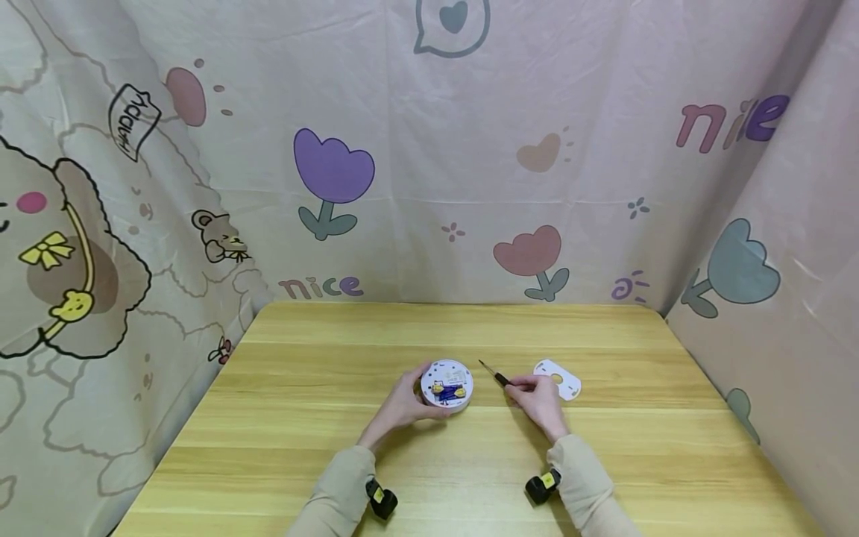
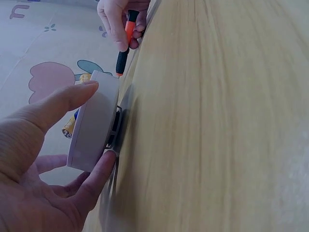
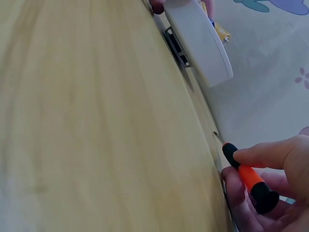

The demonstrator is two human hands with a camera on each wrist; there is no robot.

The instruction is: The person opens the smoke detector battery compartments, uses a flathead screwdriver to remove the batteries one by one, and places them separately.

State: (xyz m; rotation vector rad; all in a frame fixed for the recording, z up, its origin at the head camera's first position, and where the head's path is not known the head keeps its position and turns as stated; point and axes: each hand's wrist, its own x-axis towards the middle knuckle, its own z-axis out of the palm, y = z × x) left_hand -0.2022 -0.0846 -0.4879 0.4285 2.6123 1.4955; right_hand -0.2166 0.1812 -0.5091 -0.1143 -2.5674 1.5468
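Observation:
My left hand (image 1: 405, 405) grips a round white battery-powered device (image 1: 448, 371) by its rim, thumb on one side and fingers on the other. Two yellow batteries (image 1: 459, 392) and something blue show on its upper face. A dark bracket-like part (image 2: 115, 128) juts from its underside in the left wrist view. To the right, my right hand (image 1: 540, 404) pinches a screwdriver (image 3: 247, 175) with an orange and black handle. Its thin tip points up and left, apart from the device. Just beyond that hand lies a flat white plate (image 1: 570, 386) with a central hole, partly hidden by the fingers.
Everything is on or over a light wood-grain table (image 1: 282, 418). A printed fabric curtain (image 1: 429, 164) hangs along its back edge and both sides. A small black camera sits at each wrist.

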